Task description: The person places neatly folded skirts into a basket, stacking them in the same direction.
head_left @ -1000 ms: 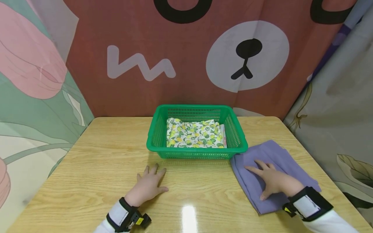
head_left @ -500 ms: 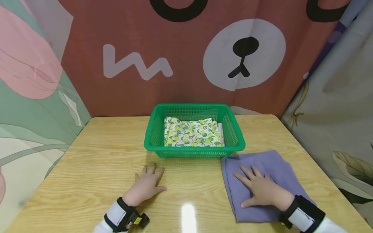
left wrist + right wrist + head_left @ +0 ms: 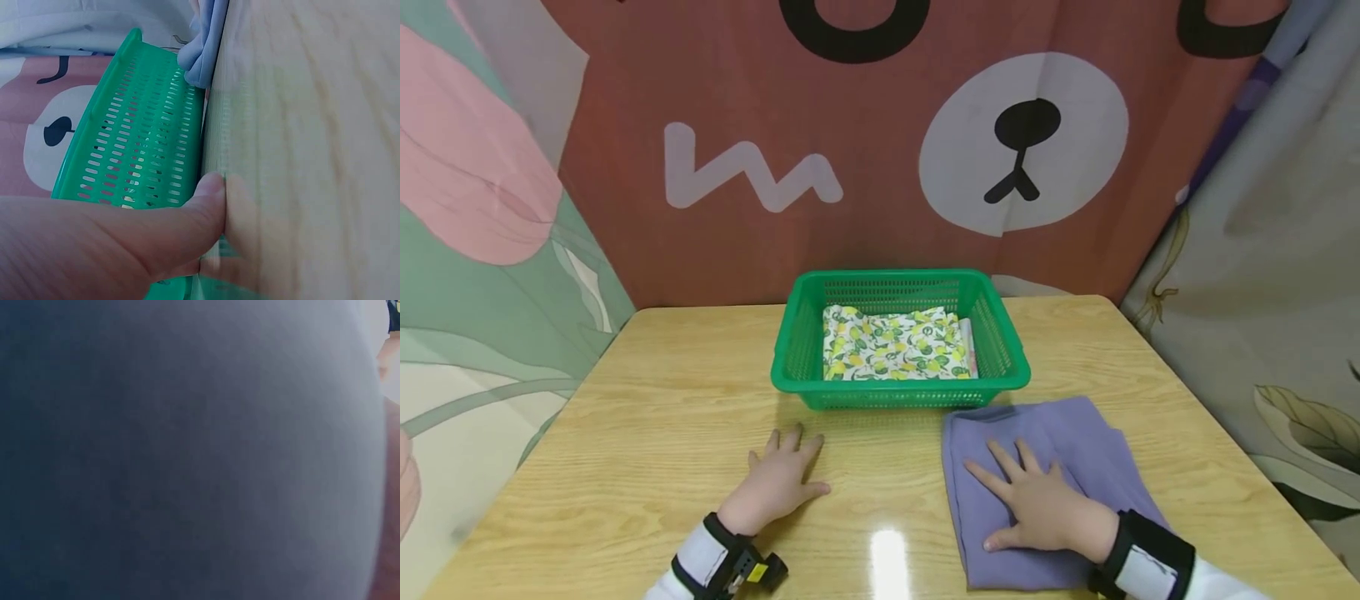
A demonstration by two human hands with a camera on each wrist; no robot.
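Right hand [image 3: 1045, 510] flat on the purple cloth [image 3: 1075, 450], fingers [image 3: 992, 479] straight and spread, gripping nothing; cloth lying folded on the table [image 3: 647, 417] just before the green basket [image 3: 901, 398]. Left hand [image 3: 778, 479] palm-down on bare wood, fingers relaxed, holding nothing. Lemon-print fabric [image 3: 895, 352] in the basket; bear-face curtain [image 3: 1022, 142] behind.

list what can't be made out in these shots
- Right wrist view: filled by blurred purple cloth; the right hand's fingers are unseen there.
- Head view: the cloth's part under that hand, and its near edge, cut by the frame.
- Head view: whatever lies beneath the lemon-print fabric in the green basket.
- Left wrist view: only a thumb of the left hand shows.
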